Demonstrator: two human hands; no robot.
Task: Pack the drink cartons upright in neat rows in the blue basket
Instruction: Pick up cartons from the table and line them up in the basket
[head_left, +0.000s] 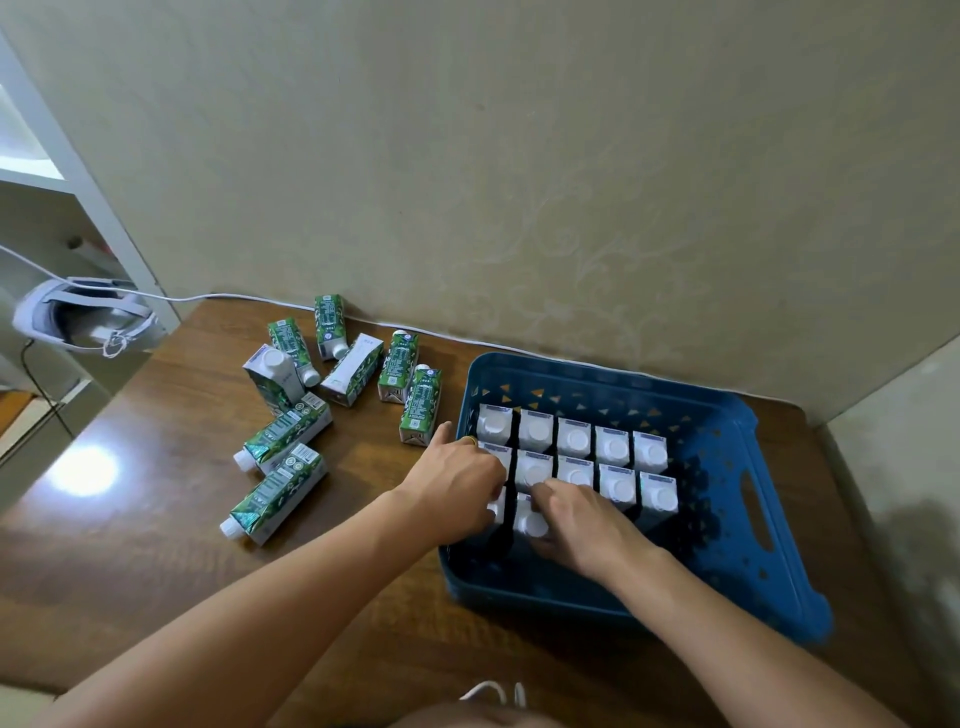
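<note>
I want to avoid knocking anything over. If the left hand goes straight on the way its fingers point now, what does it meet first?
The left hand points up and right, over the blue basket's left rim. First in that line are probably the upright cartons in the back rows, though depth is unclear.

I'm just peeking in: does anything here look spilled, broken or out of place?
Nothing spilled or visibly damaged. The cartons in the blue basket stand in straight rows. The loose cartons on the wooden table lie scattered at all angles, most on their sides, apparently just waiting to be packed.

Upright white-capped cartons (576, 439) in rows inside blue basket (748, 415); green cartons (283, 434) lying beside.
</note>
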